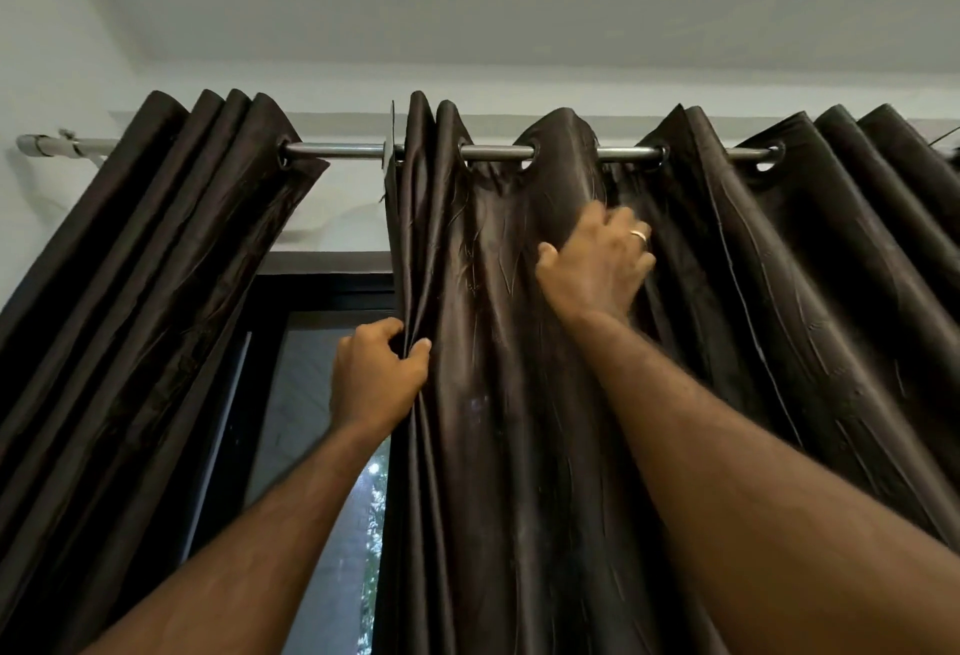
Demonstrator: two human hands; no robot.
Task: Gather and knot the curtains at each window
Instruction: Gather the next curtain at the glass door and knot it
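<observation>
Both arms up high. Left hand (376, 379) pinches the leading edge of the right curtain (519, 420), thumb and fingers clenched round a fold, just below the window frame's (322, 285) top. Right hand (597, 264), ring on one finger, is pressed into the fabric higher up, fingers curled into a pleat near the rod (337, 151); slightly blurred, so grip vs. push: can't tell. Left curtain (156, 249) hangs bunched at the rod's left end, apart from the right one, with glass showing btwn them.
</observation>
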